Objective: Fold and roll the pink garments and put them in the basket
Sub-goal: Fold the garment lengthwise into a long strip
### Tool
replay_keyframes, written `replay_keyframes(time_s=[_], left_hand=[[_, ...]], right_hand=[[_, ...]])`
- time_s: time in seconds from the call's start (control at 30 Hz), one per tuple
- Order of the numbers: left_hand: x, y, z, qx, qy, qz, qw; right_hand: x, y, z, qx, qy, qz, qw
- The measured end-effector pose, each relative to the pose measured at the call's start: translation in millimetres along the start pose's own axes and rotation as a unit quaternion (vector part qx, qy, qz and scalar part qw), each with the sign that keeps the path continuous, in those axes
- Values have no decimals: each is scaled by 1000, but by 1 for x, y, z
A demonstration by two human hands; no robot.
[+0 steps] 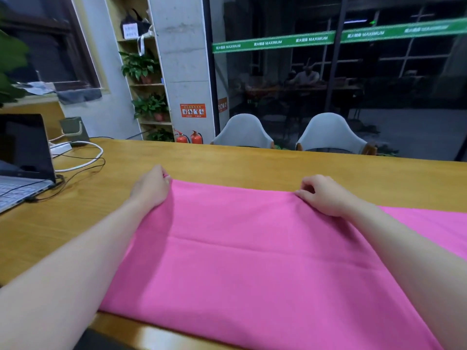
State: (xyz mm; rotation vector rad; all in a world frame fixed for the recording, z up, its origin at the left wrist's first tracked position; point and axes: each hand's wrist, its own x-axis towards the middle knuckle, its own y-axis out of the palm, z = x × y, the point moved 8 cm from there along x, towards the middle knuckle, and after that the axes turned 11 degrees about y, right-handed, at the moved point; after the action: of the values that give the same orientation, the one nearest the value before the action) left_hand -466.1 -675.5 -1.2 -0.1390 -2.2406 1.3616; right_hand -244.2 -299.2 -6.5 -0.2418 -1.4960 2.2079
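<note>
Both grips on pink garment (252, 248), wood table (278, 162), glass-walled rm.

You're working under soft, even indoor light from overhead. Your forearms cast only faint shadows on the pink garment (252, 248). A pale glare streak sits on the table (227, 160) edge at 6 o'clock. The window (353, 72) at 1 o'clock is dark with dim reflections. Wide-angle bending curves the edges; the background looks slightly soft.

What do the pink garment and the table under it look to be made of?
Pink garment: thin woven cloth, matte; it lies flat with a soft crease and bunches where the left hand and right hand pinch it. Table: wood or wood-look laminate, grain lines, slight sheen.
</note>
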Motion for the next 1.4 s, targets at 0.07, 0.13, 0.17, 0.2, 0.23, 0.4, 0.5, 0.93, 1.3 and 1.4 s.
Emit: replay_keyframes(time_s=[0.07,0.13,0.17,0.2,0.23,0.4,0.5,0.93,1.3,1.4], left_hand=[[3,18,4,39,5,2,999],[-3,34,8,80,15,-17,997],[-5,38,10,89,15,-31,995],[-5,41,11,95,13,-43,994],[-3,43,13,103,17,-47,993],[0,46,14,118,13,-38,992],[-2,45,13,114,6,-35,993],[21,45,21,138,-41,76,987],[13,40,22,97,-13,-64,993],[11,35,15,129,2,-81,988]], right_hand=[[14,10,-5,15,3,21,1000],[18,27,-12,13,4,4,1000],[18,33,-14,-10,0,-23,1000],[18,36,-13,-38,-7,-50,998],[20,36,-13,-52,-14,-68,996],[18,31,-6,-26,-30,-53,998],[28,6,8,-46,-46,-63,996],[37,45,-11,-47,-17,-59,997],[42,47,-10,-57,-22,-69,996],[41,46,-10,-49,-17,-63,997]])
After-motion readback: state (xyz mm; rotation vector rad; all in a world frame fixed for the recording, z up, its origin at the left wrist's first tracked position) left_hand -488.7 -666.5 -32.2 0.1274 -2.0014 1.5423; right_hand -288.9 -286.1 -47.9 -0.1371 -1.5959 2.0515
